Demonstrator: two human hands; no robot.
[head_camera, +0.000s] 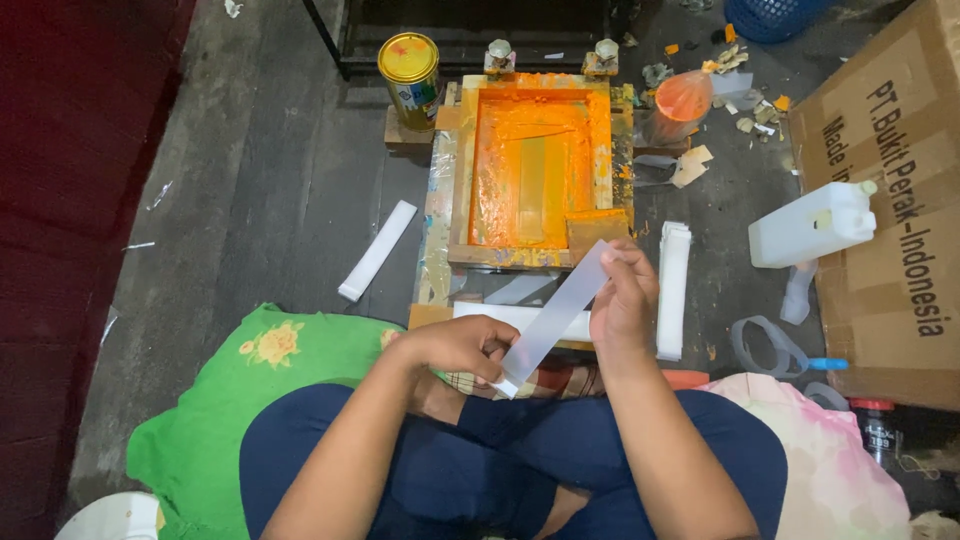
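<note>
Two hands hold a translucent plastic strip above the lap, in front of an orange-inked screen frame.

The left hand (462, 347) pinches the lower end of the plastic strip (556, 316); the right hand (624, 300) pinches its upper end, so it slants between them. Just beyond lies the wooden screen frame (530, 170) on the floor, a stack of white strips (673, 290) beside it, a yellow-lidded can (409, 66) behind.

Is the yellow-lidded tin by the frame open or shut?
Shut: the tin stands upright, its yellow lid seated flat on top.
</note>
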